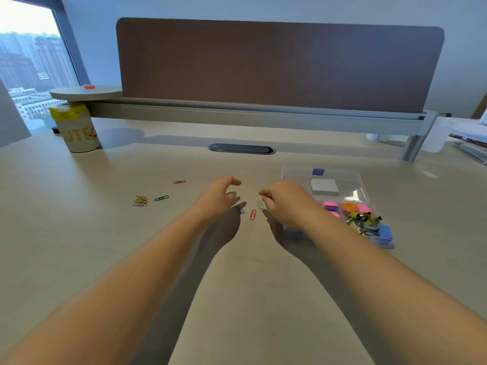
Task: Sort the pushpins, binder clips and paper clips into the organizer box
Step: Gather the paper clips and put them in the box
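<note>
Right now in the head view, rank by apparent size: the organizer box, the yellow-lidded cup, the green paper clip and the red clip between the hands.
1. Organizer box
2. Yellow-lidded cup, though it sits farther away
3. Green paper clip and red clip: look alike, not ranked

Pretty bright overall, daylight pours in from the window at upper left and it's blown out up top. Soft dark shadows sit under both forearms on the desk. Whole frame's a bit soft, with fisheye bending toward the edges.
</note>
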### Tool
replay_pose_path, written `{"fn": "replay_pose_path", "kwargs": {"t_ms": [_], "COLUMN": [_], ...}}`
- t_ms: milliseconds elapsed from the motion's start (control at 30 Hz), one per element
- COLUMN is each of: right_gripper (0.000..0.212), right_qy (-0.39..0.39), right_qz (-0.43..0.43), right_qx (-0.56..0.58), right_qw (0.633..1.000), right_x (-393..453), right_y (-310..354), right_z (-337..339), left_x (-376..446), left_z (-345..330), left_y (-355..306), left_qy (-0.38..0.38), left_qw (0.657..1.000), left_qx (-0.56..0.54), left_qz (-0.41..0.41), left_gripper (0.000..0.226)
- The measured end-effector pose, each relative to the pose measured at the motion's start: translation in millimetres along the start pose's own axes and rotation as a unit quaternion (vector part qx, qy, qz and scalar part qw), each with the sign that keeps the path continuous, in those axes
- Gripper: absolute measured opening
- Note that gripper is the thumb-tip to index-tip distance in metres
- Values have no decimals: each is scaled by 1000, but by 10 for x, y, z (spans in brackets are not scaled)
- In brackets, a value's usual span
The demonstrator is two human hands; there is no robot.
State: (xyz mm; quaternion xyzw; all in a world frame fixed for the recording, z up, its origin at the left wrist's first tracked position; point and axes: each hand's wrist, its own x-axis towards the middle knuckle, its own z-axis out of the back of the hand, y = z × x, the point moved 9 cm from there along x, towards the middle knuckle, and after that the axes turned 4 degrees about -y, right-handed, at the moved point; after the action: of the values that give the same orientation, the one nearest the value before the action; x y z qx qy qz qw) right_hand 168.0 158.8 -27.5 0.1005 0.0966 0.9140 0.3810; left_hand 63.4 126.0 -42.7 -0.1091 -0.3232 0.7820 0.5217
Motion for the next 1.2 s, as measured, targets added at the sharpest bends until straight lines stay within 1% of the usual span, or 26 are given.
{"fn": "replay_pose_path", "kwargs": {"t_ms": [100, 133, 200, 267, 300, 367, 433, 500, 567, 633, 700, 800, 867, 933, 1000, 1100, 1167, 1200], "right_gripper": [21, 25, 47, 69, 75, 80, 81, 81, 79, 73, 63, 42, 45, 49, 46, 36, 33, 33], "right_qy": [41, 51, 56, 63, 69, 71, 64, 68, 73, 76, 73, 56, 30, -2, -14, -7, 8, 15], "right_qz": [-31, -43, -79, -129, -153, -182, -193, -190, -171, -136, -87, 0, 31, 25, -3, -40, -43, -44], "right_qx": [0, 8, 13, -10, -18, -19, -17, -22, -32, -44, -40, 22, 60, 60, 57, 68, 65, 63], "right_qw": [999, 998, 995, 990, 986, 981, 979, 979, 982, 987, 993, 998, 997, 998, 998, 997, 997, 997], "right_x": [-48, -62, -74, -84, -89, -79, -34, 44, 152, 267, 363, 414, 396, 390, 396, 438, 499, 539], "right_y": [170, 213, 232, 175, 136, 101, 106, 136, 177, 243, 354, 574, 638, 590, 500, 414, 423, 430], "right_z": [-244, -332, -487, -616, -666, -711, -720, -740, -771, -795, -783, -699, -620, -562, -558, -605, -658, -681], "left_x": [-154, -201, -277, -324, -334, -356, -378, -372, -304, -198, -104, -6, 49, 106, 165, 268, 329, 351], "left_z": [183, 233, 318, 402, 441, 527, 582, 598, 586, 534, 465, 392, 379, 375, 357, 311, 303, 294], "left_y": [177, 241, 393, 576, 680, 924, 1165, 1332, 1406, 1379, 1267, 1069, 1003, 984, 980, 1039, 1099, 1094], "left_qy": [-40, -50, -61, -64, -61, -49, -30, -11, 0, 17, 40, 60, 54, 40, 29, 30, 38, 46], "left_qw": [999, 998, 996, 990, 983, 967, 953, 948, 949, 954, 964, 978, 985, 987, 985, 975, 967, 968], "left_qx": [17, 28, 61, 121, 161, 224, 246, 243, 246, 254, 242, 196, 164, 155, 166, 215, 242, 236], "left_qz": [9, 12, 27, 45, 58, 109, 172, 207, 199, 155, 103, 40, 26, 26, 29, 46, 64, 66], "left_gripper": [39, 40, 44, 47, 49, 54, 61, 66, 66, 61, 55, 46, 52, 57, 61, 65, 62, 57]}}
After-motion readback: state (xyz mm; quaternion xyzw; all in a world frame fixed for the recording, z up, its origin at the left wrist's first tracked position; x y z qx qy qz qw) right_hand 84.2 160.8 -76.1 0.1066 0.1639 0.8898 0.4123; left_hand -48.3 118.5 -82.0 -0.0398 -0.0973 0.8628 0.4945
